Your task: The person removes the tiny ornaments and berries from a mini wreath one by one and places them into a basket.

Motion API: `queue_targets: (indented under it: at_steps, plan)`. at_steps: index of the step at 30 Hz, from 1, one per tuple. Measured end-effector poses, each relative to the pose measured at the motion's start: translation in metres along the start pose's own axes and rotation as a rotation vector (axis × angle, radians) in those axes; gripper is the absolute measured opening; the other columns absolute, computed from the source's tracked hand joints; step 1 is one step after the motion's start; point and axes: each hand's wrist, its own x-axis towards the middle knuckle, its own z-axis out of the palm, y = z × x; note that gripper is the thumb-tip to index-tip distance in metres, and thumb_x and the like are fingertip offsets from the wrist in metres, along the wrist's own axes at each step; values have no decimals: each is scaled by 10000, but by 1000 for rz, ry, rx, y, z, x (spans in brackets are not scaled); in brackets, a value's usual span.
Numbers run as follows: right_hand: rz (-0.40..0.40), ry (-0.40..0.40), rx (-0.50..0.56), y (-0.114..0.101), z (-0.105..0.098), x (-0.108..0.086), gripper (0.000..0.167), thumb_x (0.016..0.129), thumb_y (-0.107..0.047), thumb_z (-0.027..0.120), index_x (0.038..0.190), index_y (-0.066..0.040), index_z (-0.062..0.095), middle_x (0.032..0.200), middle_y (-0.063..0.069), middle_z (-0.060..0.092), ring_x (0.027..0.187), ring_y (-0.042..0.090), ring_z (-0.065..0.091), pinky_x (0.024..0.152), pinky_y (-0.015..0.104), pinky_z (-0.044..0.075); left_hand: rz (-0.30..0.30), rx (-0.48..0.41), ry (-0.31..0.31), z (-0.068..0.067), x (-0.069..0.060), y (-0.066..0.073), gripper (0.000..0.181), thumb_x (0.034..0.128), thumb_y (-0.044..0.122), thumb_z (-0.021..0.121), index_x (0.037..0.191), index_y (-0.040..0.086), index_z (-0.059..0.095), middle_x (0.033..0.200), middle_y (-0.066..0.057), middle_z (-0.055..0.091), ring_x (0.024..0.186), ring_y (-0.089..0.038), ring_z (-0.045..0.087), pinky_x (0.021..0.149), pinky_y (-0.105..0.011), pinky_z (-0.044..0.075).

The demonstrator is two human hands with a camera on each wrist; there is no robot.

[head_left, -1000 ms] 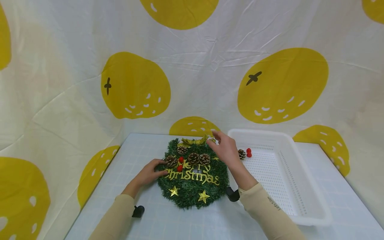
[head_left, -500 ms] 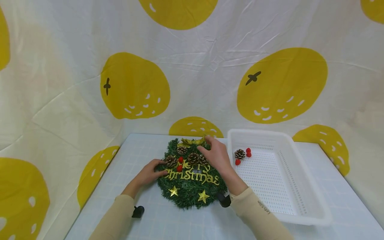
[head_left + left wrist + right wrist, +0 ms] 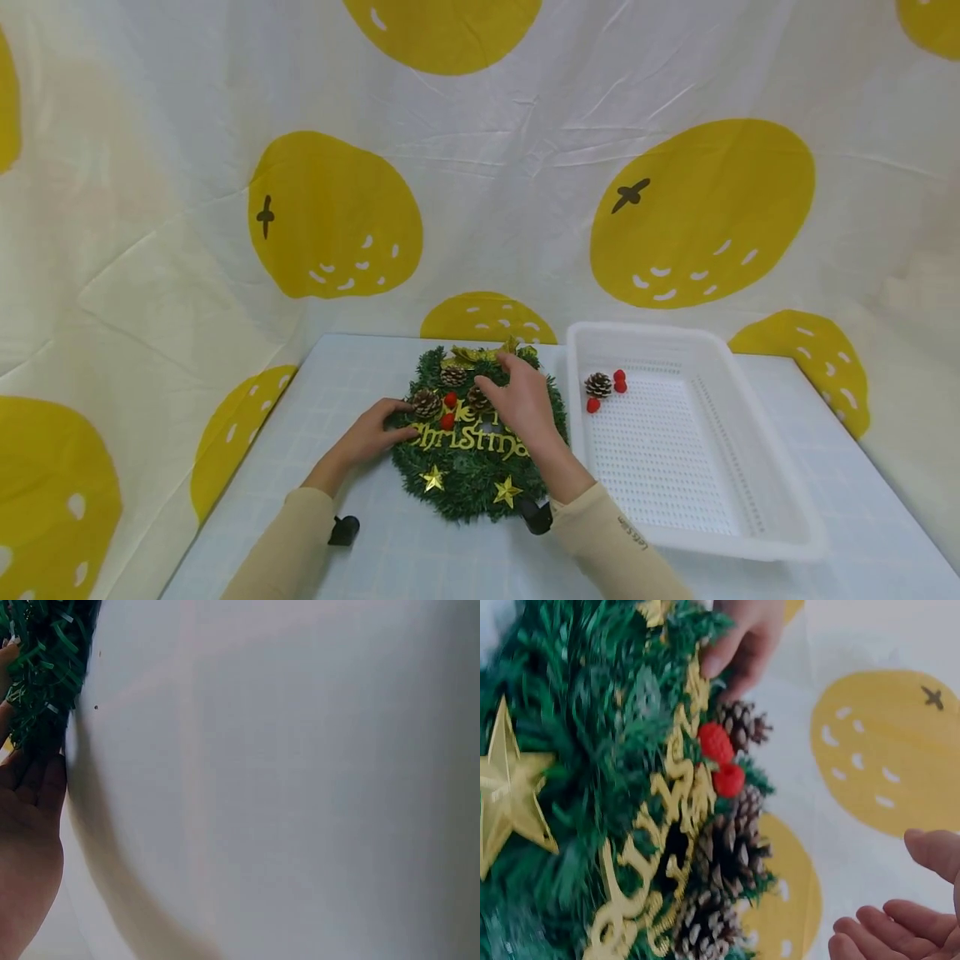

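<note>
A green Christmas wreath [image 3: 468,482] lies on the table with a gold "Merry Christmas" sign [image 3: 457,437], two gold stars [image 3: 507,492], red berries [image 3: 450,401] and pine cones [image 3: 427,404]. A gold ribbon [image 3: 476,355] sits at its far edge. My left hand [image 3: 369,435] grips the wreath's left edge, thumb on top; in the left wrist view its fingers [image 3: 51,787] reach under the greenery. My right hand [image 3: 522,404] hovers over the wreath's right side, covering part of the sign and one pine cone. Its fingers [image 3: 889,934] are loosely bent and hold nothing.
To the right of the wreath stands a white plastic basket [image 3: 750,546] with a perforated bottom. Inside, near its left wall, lie a pine cone [image 3: 597,384] and red berries [image 3: 592,406]. A fruit-patterned curtain [image 3: 510,208] hangs behind the table.
From beside the basket, my right hand has moved left over the wreath, uncovering the pine cone and berries in the basket. My left hand keeps its place on the wreath's edge.
</note>
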Motion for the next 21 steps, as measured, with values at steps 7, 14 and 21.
queue_targets:
  at_steps: [7, 14, 21]
  plan:
    - [-5, -4, 22, 4, 13, -6, 544, 930, -290, 691, 1372, -11, 540, 1343, 179, 573, 1181, 344, 576, 909, 506, 513, -13, 2, -4, 0, -1, 0, 533, 903, 399, 703, 1314, 79, 590, 1355, -157, 519, 1296, -378, 446, 1069, -563, 345]
    - [9, 44, 73, 11, 27, -11, 548, 930, -273, 691, 1375, 4, 531, 1332, 194, 572, 1115, 367, 605, 869, 520, 525, -5, 8, 2, 0, -1, 1, 526, 904, 395, 703, 1309, 78, 594, 1348, -156, 526, 1293, -377, 450, 1070, -561, 346]
    - [43, 100, 97, 18, 39, -11, 536, 926, -253, 695, 1361, 20, 538, 1330, 184, 577, 1187, 360, 564, 910, 526, 505, -1, 12, 9, 1, 1, -3, 512, 899, 379, 712, 1301, 83, 600, 1339, -146, 536, 1287, -366, 461, 1069, -555, 349]
